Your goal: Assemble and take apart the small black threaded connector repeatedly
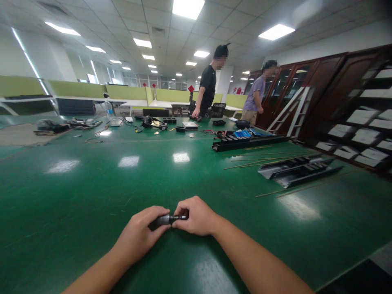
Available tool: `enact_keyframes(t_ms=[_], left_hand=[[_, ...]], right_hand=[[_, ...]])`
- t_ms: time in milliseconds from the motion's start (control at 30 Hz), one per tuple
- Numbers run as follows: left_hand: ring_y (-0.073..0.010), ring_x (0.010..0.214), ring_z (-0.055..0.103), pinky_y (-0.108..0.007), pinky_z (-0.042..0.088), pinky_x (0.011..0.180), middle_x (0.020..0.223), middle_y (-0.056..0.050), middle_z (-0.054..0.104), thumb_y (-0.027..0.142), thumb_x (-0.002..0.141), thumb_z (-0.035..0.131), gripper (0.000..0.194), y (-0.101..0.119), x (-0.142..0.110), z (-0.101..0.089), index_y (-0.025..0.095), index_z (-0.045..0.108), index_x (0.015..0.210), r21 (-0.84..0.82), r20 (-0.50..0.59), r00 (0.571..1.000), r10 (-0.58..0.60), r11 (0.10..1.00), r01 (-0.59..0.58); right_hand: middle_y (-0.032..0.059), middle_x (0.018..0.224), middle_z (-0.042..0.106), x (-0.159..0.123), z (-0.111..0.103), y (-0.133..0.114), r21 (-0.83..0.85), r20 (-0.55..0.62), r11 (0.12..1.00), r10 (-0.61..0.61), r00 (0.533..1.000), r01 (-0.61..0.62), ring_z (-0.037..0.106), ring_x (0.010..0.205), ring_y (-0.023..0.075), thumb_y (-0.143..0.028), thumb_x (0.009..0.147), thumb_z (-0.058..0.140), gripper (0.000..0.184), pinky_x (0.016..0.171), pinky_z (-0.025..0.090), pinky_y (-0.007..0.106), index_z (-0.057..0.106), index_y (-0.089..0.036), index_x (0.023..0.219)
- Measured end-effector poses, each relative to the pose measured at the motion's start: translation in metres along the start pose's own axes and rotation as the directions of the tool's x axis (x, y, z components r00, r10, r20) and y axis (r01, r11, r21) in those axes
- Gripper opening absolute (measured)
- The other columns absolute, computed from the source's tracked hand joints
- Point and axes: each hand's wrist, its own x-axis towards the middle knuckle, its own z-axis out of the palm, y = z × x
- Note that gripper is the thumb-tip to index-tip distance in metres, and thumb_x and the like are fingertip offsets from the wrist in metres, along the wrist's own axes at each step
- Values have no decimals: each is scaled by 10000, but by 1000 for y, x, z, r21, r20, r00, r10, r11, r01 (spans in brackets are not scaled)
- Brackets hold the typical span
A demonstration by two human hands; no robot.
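Close in front of me, a short dark cylindrical metal part [165, 220] lies level between my two hands, just over the green tabletop [92, 183]. Its thicker grey body is gripped by my left hand [142, 228], thumb below and fingers above. Thumb and index finger of my right hand [196, 216] pinch the narrower end, where a thin shiny tip shows. The fingertips of both hands almost meet at the middle of the part. Its exact kind is too small to make out, and my left fingers cover the far left end.
Long black metal channels [251, 143] and thin brass-coloured rods [251, 163] lie to the right, with more channels [300, 171] nearer. Cables, small black boxes [180, 128] and a plastic bottle [108, 109] line the far edge. Two people [208, 87] stand beyond, near a white ladder [301, 110].
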Motion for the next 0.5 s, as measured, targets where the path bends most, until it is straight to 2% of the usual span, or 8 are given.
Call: enact_keyframes(t_ms=[500], left_hand=[[-191, 962, 691, -308, 565, 898, 1043, -24, 725, 258, 811, 705, 269, -1, 2, -1, 254, 676, 1078, -17, -16, 1000, -19, 1000, 19]], right_hand=[[-5, 684, 683, -1, -3, -2, -34, -8, 999, 14, 1000, -15, 593, 593, 118, -294, 737, 729, 130, 546, 395, 204, 708, -185, 806]])
